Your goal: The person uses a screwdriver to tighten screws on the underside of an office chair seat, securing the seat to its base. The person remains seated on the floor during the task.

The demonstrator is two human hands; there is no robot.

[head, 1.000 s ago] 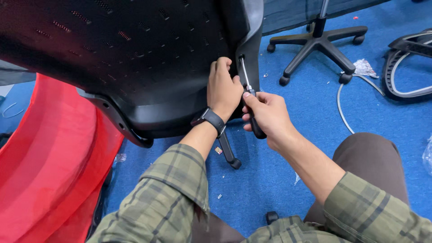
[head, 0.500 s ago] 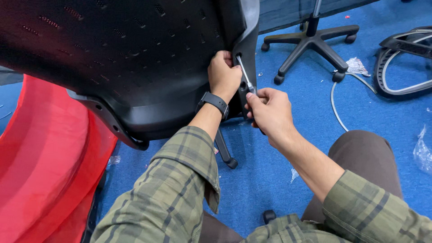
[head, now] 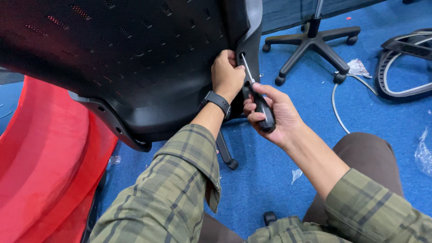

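A large black perforated chair seat shell (head: 121, 58) fills the upper left, tilted on its side. My left hand (head: 226, 74), with a black watch on the wrist, presses on the shell's right edge beside a grey armrest bracket (head: 253, 31). My right hand (head: 270, 112) grips the black handle of a screwdriver (head: 256, 96). Its metal shaft points up and left, with the tip at the bracket next to my left fingers.
A red chair part (head: 45, 171) lies at the lower left. A black star base with castors (head: 310, 42) stands on the blue carpet at the upper right. A black frame (head: 405, 63), a white cable (head: 335, 105) and plastic wrap scraps (head: 423, 155) lie at the right.
The view has shifted slightly. My right hand has slid down the screwdriver, so more of the shaft shows. My left hand stays on the shell's edge.
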